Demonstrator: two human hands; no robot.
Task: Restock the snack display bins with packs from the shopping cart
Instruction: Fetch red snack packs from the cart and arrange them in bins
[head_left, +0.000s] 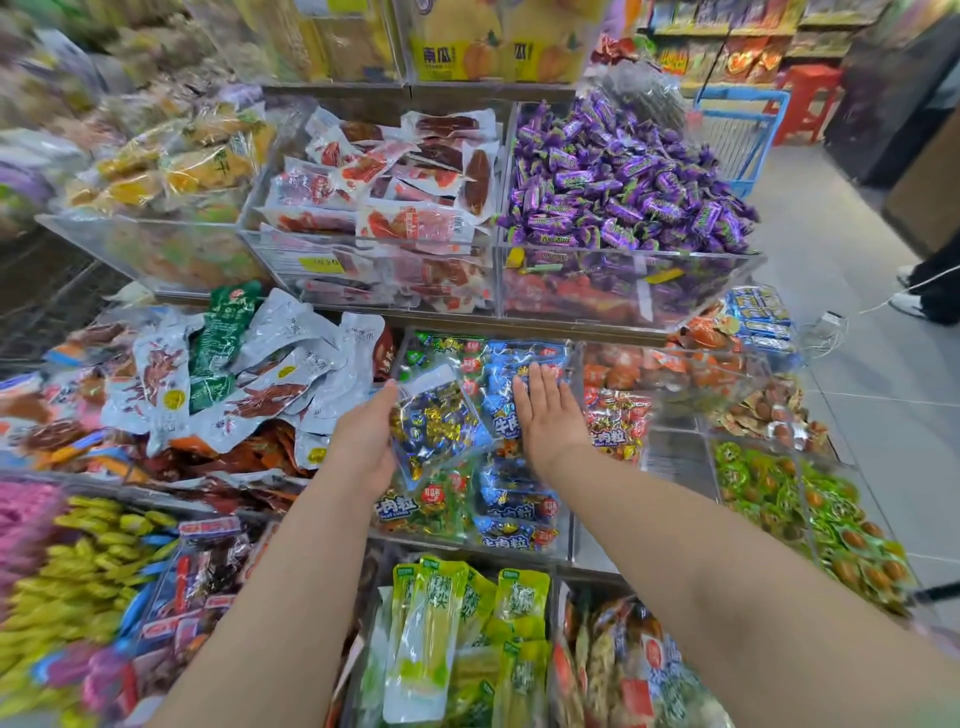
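A clear acrylic bin (563, 552) in the middle row holds blue and green beef-cube packs. My left hand (366, 441) grips the left edge of a clear pack of blue and gold wrapped candies (436, 423), tilted above that bin. My right hand (548, 410) lies flat, fingers together, on a blue pack (524, 364) at the bin's right side. The blue shopping cart (740, 132) stands far off at the upper right, beside the purple candy bin.
Tiered bins surround the hands: silver and green meat packs (249, 364) to the left, red packs (618, 421) to the right, green bamboo-shoot packs (447, 623) below, purple candies (623, 176) above. A person's feet (914, 296) stand in the aisle at right.
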